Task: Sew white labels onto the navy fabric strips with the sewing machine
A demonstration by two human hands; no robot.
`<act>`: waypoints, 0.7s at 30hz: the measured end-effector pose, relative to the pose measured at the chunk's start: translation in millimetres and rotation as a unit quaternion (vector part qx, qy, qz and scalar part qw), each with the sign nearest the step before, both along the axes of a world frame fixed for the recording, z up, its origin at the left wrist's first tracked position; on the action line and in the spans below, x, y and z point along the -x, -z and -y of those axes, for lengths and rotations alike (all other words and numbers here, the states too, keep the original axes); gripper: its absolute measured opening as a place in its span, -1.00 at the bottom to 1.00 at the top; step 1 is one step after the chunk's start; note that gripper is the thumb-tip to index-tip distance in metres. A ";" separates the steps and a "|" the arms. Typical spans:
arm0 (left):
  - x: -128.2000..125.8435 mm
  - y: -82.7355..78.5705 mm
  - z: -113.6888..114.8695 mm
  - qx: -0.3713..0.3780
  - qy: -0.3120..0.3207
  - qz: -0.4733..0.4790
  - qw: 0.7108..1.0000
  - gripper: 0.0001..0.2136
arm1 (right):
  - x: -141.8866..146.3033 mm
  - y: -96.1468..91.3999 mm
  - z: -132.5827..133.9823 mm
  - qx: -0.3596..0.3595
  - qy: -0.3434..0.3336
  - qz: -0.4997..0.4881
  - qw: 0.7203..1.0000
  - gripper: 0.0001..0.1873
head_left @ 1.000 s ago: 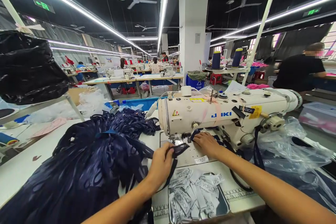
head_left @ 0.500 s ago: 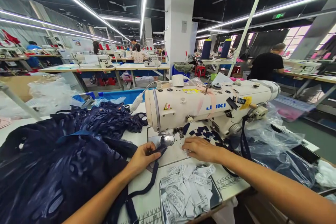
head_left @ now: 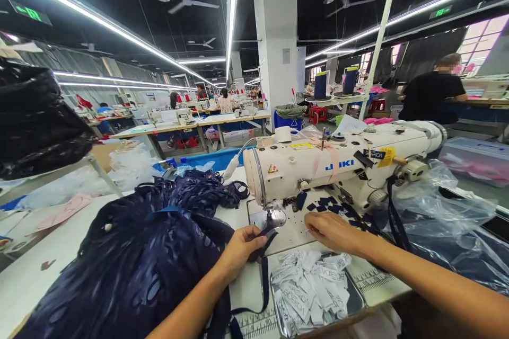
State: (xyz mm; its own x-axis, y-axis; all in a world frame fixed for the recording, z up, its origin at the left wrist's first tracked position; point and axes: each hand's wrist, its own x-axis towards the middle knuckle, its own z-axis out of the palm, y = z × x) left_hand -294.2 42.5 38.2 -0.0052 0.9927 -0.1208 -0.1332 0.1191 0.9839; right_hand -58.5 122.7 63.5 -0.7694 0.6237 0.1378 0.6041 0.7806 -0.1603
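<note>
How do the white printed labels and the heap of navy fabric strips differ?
Colour: the white printed labels are pale with dark lettering; the heap of navy fabric strips is dark blue.
Size: the labels form a small pile; the navy heap is far larger.
Place: the labels lie in a metal tray; the navy heap spreads across the tabletop to its left.
Both are piles of many loose pieces.

Labels (head_left: 312,288) in tray (head_left: 357,301), fabric heap (head_left: 131,254) left, sewing machine (head_left: 286,167) behind (2 cones (head_left: 320,86) beyond)
</note>
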 end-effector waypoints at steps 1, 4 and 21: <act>0.6 -0.1 1.1 0.000 -0.003 0.001 1.000 -0.60 | -2.1 -1.6 4.8 0.037 0.012 -0.058 0.998 -0.88; 1.7 -2.1 3.6 0.002 -0.007 0.011 1.000 -0.61 | -1.3 -7.2 24.1 0.228 0.024 -0.227 0.946 -0.93; -10.4 -19.9 14.8 -0.035 -0.017 0.046 0.998 -0.58 | 90.2 1.3 42.0 0.368 0.090 -0.500 0.779 -0.82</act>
